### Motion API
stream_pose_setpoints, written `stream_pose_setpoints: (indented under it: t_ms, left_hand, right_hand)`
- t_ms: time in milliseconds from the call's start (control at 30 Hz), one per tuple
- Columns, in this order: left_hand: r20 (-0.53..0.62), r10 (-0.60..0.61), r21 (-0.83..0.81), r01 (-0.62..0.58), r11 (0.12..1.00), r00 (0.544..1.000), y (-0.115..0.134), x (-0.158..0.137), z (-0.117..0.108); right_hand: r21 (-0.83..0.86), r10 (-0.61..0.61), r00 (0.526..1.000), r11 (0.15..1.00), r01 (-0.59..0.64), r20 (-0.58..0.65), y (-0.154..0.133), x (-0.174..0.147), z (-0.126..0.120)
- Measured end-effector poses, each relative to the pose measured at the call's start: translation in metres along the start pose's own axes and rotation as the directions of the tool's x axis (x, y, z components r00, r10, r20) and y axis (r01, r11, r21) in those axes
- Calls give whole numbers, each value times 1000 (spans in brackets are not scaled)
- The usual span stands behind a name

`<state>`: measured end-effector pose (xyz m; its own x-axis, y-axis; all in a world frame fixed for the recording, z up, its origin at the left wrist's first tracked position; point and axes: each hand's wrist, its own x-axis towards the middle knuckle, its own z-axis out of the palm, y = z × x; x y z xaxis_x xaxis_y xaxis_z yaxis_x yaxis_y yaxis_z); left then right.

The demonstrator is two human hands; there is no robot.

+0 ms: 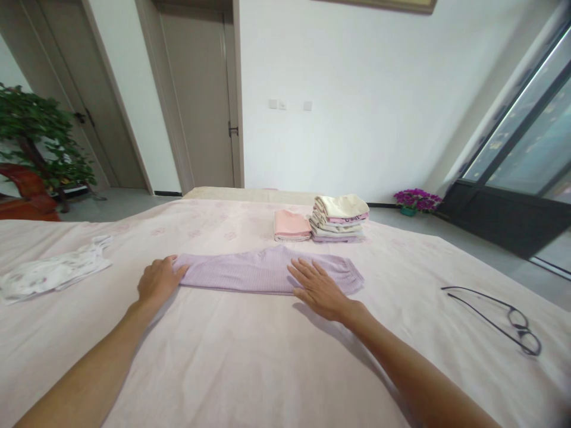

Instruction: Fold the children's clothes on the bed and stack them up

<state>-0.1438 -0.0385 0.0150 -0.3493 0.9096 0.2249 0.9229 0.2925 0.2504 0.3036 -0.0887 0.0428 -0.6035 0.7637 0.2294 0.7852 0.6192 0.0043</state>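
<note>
A pair of lilac ribbed pants (241,272) lies across the bed, folded lengthwise into a long strip with the gathered waistband at the right end. My left hand (161,279) pinches the left end of the strip between thumb and fingers. Toward the other end, my right hand (320,290) rests flat on the fabric with its fingers spread. Just behind the pants sit a folded peach-pink garment (292,224) and, beside it, a taller stack of folded clothes (339,217) topped by a cream piece.
On the left of the pale pink sheet (250,356) lies a white patterned garment (56,272). Dark-framed eyeglasses (504,321) rest open at the right. Beyond the bed are a pot of purple flowers (416,202), a leafy plant (40,134) and closed doors (196,95).
</note>
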Motion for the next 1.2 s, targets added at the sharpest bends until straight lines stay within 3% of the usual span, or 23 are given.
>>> stream_pose_setpoints:
  t_ms: [167, 333, 500, 567, 667, 733, 833, 900, 933, 1033, 1133, 1200]
  left_hand:
    - [143, -28, 14, 26, 1000, 989, -4, 1, -5]
    - [229, -122, -6, 127, 992, 966, -9, 11, -10]
    - [196, -53, -243, 101, 965, 979, -16, 23, -6]
    - [157, -50, -436, 115, 892, 986, -13, 23, -3]
    - [156, -86, -686, 170, 707, 984, -2, 18, -5]
    - [147, -122, -769, 191, 611, 982, 7, 14, -10]
    - [123, -134, -818, 177, 548, 983, 22, 9, -23]
    - [100, -100, -832, 138, 537, 990, 35, 5, -35]
    - [80, -72, -838, 106, 535, 994, 44, 3, -41]
    - [-17, 39, -828, -36, 559, 999, 77, -7, -59]
    - [-101, 183, -754, -196, 627, 978, 118, -23, -69]
    - [-112, 276, -699, -273, 661, 955, 144, -36, -70]
  right_hand:
    - [140, -123, 988, 984, 110, 91, -39, 25, 13]
    - [202, -113, 984, 976, 83, 139, -47, 22, 19]
    - [229, -94, 984, 972, 58, 149, -47, 22, 16]
    - [244, -89, 986, 968, 52, 144, -48, 24, 14]
    - [279, -65, 992, 960, 33, 108, -50, 30, 11]
    - [326, -63, 995, 945, 37, 71, -53, 37, 8]
    - [462, -24, 1000, 887, 17, 9, -61, 55, 7]
    - [629, 42, 999, 777, -35, 3, -69, 71, 6]
    - [731, 76, 997, 679, -72, 27, -73, 80, 5]
    - [948, 128, 975, 242, -206, 180, -83, 107, -4]
    - [953, 137, 946, -121, -277, 292, -83, 127, -22]
    - [924, 121, 934, -235, -302, 336, -78, 134, -34]
